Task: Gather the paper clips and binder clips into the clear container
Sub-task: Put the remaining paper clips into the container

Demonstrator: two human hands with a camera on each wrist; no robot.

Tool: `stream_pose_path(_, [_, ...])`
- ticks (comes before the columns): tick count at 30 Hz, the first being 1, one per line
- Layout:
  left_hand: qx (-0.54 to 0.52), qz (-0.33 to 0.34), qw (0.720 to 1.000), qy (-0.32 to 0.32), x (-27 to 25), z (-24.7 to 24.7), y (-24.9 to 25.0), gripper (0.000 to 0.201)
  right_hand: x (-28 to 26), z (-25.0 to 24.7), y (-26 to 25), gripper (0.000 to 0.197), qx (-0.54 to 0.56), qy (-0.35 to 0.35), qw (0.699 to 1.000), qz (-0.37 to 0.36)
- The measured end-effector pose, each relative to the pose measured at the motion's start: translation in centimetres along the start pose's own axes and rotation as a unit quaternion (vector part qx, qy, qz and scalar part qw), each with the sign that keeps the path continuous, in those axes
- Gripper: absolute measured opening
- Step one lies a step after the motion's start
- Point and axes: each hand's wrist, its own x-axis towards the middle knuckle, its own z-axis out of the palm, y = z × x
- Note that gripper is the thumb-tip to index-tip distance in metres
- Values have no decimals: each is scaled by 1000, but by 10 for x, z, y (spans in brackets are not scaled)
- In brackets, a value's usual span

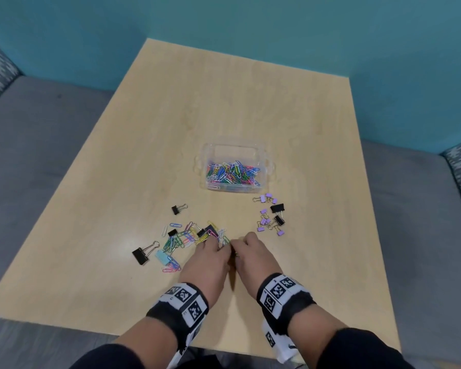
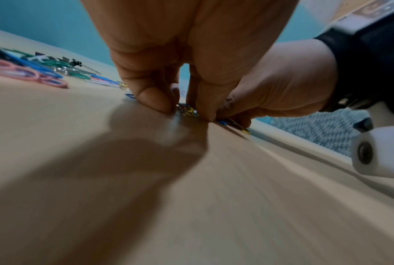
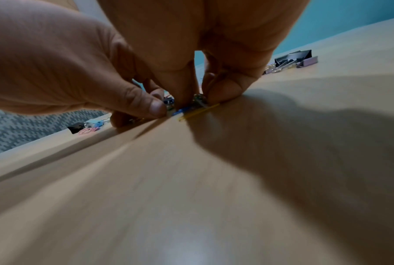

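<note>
**Both hands pinch paper clips at the pile's right edge**

The clear container (image 1: 233,169), at frame centre, holds many coloured paper clips. Below it, loose paper clips (image 1: 183,239) and black binder clips lie on the surface (image 1: 144,145). The left hand (image 1: 208,262) and right hand (image 1: 253,258) meet there, curled fingers (image 2: 152,96) gripping a few clips. Purple binder clips (image 1: 268,217) sit to the right.

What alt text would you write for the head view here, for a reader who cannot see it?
Both hands, left hand and right hand, meet fingertip to fingertip on a wooden table, scooping loose paper clips. Beyond them a clear container already holds many coloured clips; purple and black binder clips lie to its right.
</note>
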Motion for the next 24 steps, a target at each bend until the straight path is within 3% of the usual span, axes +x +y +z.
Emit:
stream_pose_path(4, [41, 30, 999, -15, -2, 1, -4, 30, -4, -3, 4, 14, -31, -14, 999, -9])
stream_pose_path(11, [42, 34, 998, -40, -4, -9, 2, 36, -9, -16, 1, 18, -46, -41, 998, -23])
stream_pose_path(16, [69, 36, 995, -54, -4, -18, 9, 39, -8, -13, 8, 15, -50, -10, 998, -28])
stream_pose_path(18, [47, 23, 997, -53, -3, -16, 7, 29, -8, -17, 9, 2, -30, -21, 999, 3])
stream_pose_path(21, [-30, -27, 999, -27, 0, -12, 0, 18, -8, -23, 14, 7, 26, -25, 998, 48])
stream_pose_path(24, [-167, -78, 983, -2, 2, -20, -8, 13, -4, -33, 19, 7, 134, -23, 985, 104])
